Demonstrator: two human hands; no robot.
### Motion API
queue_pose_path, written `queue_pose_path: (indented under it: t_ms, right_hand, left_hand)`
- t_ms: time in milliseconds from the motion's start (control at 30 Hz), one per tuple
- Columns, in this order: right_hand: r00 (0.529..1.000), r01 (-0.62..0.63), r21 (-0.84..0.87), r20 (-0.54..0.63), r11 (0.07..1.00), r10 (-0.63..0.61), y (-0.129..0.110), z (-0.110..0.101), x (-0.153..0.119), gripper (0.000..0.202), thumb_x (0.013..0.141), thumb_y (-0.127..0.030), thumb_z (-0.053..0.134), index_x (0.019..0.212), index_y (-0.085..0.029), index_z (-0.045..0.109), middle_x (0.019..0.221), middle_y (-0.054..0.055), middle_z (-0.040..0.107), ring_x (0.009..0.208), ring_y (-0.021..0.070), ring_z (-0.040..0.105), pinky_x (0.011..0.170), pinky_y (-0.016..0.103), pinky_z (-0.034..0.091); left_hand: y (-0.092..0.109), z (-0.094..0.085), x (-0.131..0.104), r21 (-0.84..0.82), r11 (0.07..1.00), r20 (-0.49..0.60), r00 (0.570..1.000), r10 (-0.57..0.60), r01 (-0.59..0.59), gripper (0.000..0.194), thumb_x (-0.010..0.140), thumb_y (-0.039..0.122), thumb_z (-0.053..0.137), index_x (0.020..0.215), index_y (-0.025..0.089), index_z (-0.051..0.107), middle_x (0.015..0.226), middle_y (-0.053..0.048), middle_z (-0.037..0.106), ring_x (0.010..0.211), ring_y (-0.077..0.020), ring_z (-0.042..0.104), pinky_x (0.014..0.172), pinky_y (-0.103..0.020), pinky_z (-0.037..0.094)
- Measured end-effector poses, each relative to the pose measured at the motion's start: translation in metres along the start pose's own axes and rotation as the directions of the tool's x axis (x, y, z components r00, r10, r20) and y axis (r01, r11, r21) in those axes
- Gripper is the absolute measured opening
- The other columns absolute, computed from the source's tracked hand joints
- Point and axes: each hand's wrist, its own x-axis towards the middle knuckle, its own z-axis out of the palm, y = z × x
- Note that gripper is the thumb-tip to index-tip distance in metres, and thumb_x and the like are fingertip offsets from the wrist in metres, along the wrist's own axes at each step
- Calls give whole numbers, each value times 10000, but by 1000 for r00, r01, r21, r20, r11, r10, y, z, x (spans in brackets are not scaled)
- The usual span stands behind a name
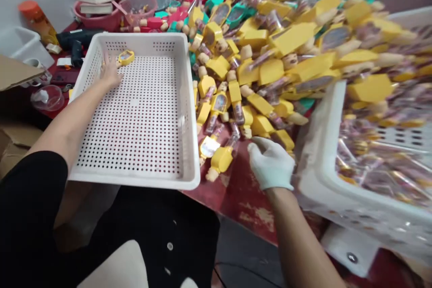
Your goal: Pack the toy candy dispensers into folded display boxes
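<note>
My bare left hand [110,74] reaches into the far left of a white perforated tray [194,175]. Its fingers are stretched out and a little blurred, right beside a yellow toy [126,57] with a shiny oval window, which lies in the tray. I cannot make out anything gripped in that hand. My right hand [272,164], in a white glove, hovers over the red table at the near edge of a heap of similar yellow toys [219,68]. Its fingers are loosely bent, thumb apart, with nothing visible between them. Nearest to it is a yellow toy with a clear tube [222,159].
A white crate [317,166] holding many clear-tubed toys stands at the right. Green and red toys [236,13] lie at the back of the heap. Pink bowls [97,19], an orange-capped bottle [35,18] and a black tool [77,40] sit beyond the tray.
</note>
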Motion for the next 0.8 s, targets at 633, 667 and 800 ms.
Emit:
queue_pose_path:
  t_ms: [633,667,800]
  right_hand:
    - [988,-147,291,81,945,129,-57,-64,-18,424,919,-465,647,1196,-147,691,857,107,713,663,173,646,626,293,532]
    - [987,-155,374,91,914,130,-70,-70,-32,435,930,-470,637,1231,-159,673,832,84,696,633,161,625,613,290,530]
    - [996,-50,527,86,849,5,-111,-94,-95,362,974,-450,584,1246,-224,663,828,33,652,627,139,581,590,279,510]
  left_hand:
    - [106,10,-96,-621,783,420,851,315,16,710,974,746,335,1409,193,429,1132,-112,627,996,-207,584,720,-314,441]
    - [116,0,-138,-644,764,461,807,369,19,688,948,708,479,1404,194,443,1142,-134,627,948,-205,612,676,-301,454]
    - [136,-15,-270,-786,612,541,584,605,93,563,894,584,672,1283,196,549,1043,-77,626,722,-109,595,567,-228,467]
